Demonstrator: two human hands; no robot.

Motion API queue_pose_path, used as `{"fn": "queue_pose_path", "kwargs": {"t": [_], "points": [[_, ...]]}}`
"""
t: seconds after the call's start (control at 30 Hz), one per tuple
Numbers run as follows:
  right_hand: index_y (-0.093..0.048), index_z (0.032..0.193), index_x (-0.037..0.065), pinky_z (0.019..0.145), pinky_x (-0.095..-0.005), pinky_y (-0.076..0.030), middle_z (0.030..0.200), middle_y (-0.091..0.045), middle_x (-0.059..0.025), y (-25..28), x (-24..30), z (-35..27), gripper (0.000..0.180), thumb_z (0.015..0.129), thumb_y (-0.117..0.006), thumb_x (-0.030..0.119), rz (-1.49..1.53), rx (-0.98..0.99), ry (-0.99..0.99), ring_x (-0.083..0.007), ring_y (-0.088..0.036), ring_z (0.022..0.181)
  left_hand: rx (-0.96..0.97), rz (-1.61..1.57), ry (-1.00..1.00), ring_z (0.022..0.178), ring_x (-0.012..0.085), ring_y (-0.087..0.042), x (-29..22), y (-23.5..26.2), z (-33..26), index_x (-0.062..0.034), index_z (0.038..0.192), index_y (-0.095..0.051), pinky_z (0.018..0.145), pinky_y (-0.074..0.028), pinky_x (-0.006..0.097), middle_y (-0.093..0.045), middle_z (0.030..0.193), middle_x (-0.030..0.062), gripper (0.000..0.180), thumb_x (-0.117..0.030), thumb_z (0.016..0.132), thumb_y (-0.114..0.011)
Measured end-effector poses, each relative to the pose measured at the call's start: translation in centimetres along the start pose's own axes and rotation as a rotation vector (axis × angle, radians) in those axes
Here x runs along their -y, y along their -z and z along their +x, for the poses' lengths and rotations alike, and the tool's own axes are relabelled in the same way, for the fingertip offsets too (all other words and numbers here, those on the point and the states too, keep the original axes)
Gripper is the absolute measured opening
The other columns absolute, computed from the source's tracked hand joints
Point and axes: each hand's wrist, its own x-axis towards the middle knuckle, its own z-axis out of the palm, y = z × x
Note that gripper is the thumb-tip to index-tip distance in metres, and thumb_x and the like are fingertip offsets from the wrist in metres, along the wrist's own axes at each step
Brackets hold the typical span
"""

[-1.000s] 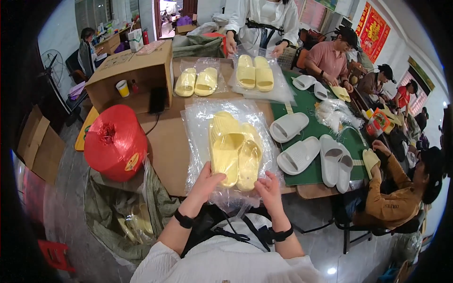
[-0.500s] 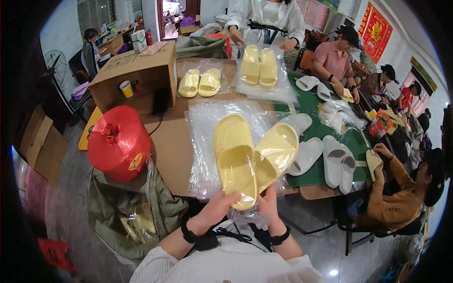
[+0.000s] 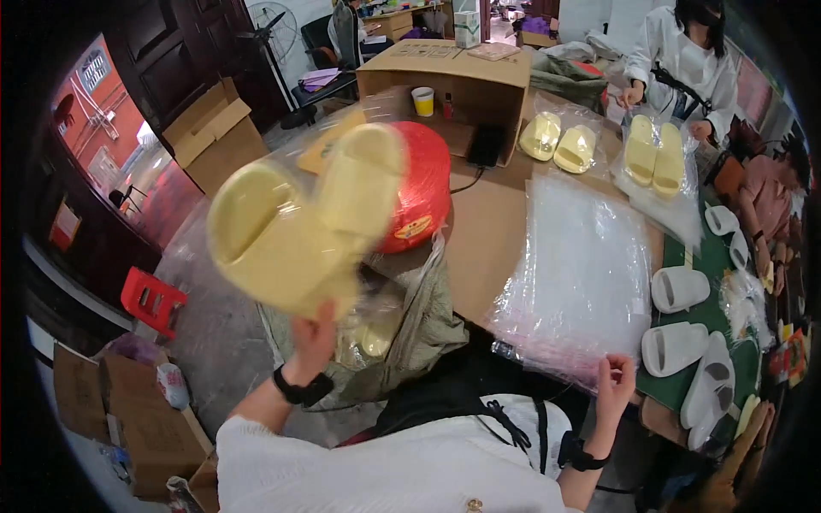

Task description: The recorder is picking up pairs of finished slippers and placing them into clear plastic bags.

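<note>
A pair of pale yellow slippers (image 3: 291, 231) in a clear plastic bag hangs over the left side, blurred by motion. My left hand (image 3: 315, 342) grips its near end, above an open woven sack (image 3: 428, 316) that has more bagged yellow slippers (image 3: 374, 338) inside. On the table lies a stack of clear plastic bags (image 3: 590, 256). At that stack's near right corner is my right hand (image 3: 614, 383), its fingers curled in; whether a bag edge is between them is too small to tell.
Behind the sack sits a red plastic-wrapped bundle (image 3: 423, 192), beside a cardboard box (image 3: 445, 73) on its side. Two bagged yellow pairs lie at the table's far side, near a person in white (image 3: 684, 64). White slippers (image 3: 680, 289) rest on the green mat at right.
My view has turned left. The bagged slippers have swung from the bag stack leftward over the sack in my left hand. My right hand has let go of them and is at the bag stack.
</note>
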Motion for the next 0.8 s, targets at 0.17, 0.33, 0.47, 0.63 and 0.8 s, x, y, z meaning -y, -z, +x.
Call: {"fn": "queue_pose_path", "kwargs": {"t": [0.17,0.33,0.47,0.63,0.8], "points": [[-0.062,0.093,0.0,0.066,-0.0248,-0.042,0.084,-0.059,-0.0025,-1.3,-2.0,-0.3,0.011,0.088,-0.069,0.007,0.034,0.0,-0.067,-0.0102,-0.05,0.073,-0.503,0.056,0.302,0.113,0.0214,-0.053,6.9,2.6,-8.4,0.0018,0.135,-0.043,0.098,-0.044,0.037,-0.054,0.127,0.013,0.04,-0.006,0.098,-0.056],[-0.062,0.091,0.0,0.066,-0.0249,-0.043,0.081,-0.059,-0.0018,-1.8,-3.1,0.0,0.011,0.088,-0.07,0.006,0.014,0.021,-0.049,-0.0096,-0.051,0.073,-0.144,-0.127,0.743,0.1,0.0254,-0.06,9.6,-2.9,-11.7,0.0026,0.127,-0.047,0.09,-0.049,0.036,-0.061,0.111,0.0136,0.045,-0.014,0.089,-0.064],[-0.062,0.088,-0.001,0.067,-0.028,-0.045,0.08,-0.06,-0.0051,-2.1,-1.9,-0.1,0.012,0.086,-0.072,0.006,0.108,0.023,-0.089,-0.0136,-0.054,0.071,0.037,0.517,0.291,0.091,0.0328,-0.064,18.9,-3.7,-10.8,0.0027,0.121,-0.052,0.081,-0.051,0.04,-0.063,0.103,0.0203,0.046,-0.014,0.081,-0.07],[-0.061,0.085,0.0,0.067,-0.0286,-0.045,0.078,-0.059,-0.0062,-2.6,-2.3,-0.3,0.012,0.085,-0.072,0.005,-0.149,-0.07,0.077,-0.0151,-0.054,0.071,-0.027,-0.165,0.807,0.082,0.0272,-0.066,26.9,-7.7,-2.2,-0.0005,0.113,-0.061,0.065,-0.053,0.038,-0.067,0.085,0.012,0.034,-0.012,0.081,-0.066],[-0.062,0.087,0.002,0.068,-0.027,-0.044,0.081,-0.057,-0.0037,-2.3,-2.1,-0.7,0.01,0.086,-0.071,0.005,-0.112,-0.053,0.052,-0.0132,-0.052,0.074,-0.076,-0.467,0.93,0.082,0.0261,-0.065,29.4,-12.2,2.7,-0.0002,0.119,-0.06,0.069,-0.053,0.039,-0.066,0.093,0.0113,0.034,-0.019,0.091,-0.058]]}}
